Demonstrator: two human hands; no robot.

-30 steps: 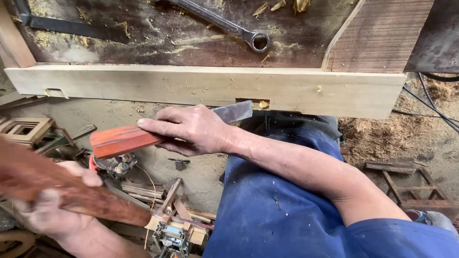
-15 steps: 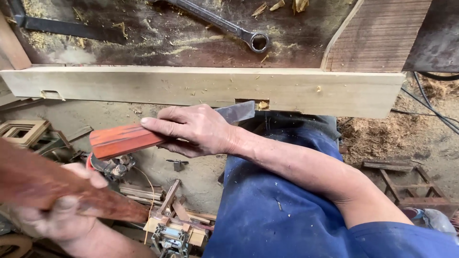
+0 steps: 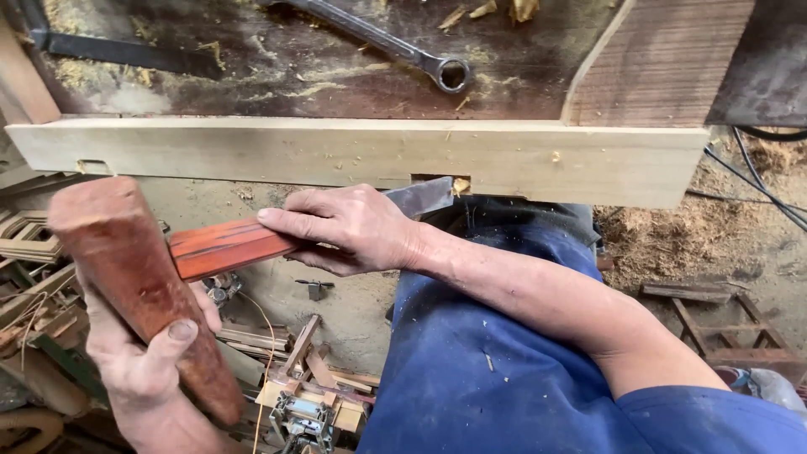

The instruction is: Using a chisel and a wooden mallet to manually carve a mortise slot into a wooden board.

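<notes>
At the bench edge, head view: the right hand (image 3: 353,231) wraps around a chisel (image 3: 252,244) with a red-orange wooden handle, held level, its steel blade tip at a rectangular mortise (image 3: 441,179) cut in the face of a pale timber beam (image 3: 353,151). The left hand (image 3: 139,357) grips a reddish-brown wooden mallet (image 3: 139,277), raised upright just beside the butt of the chisel handle. On the dark benchtop above the beam lies a ring spanner (image 3: 387,42). Blue trousers (image 3: 487,336) fill the lower right.
</notes>
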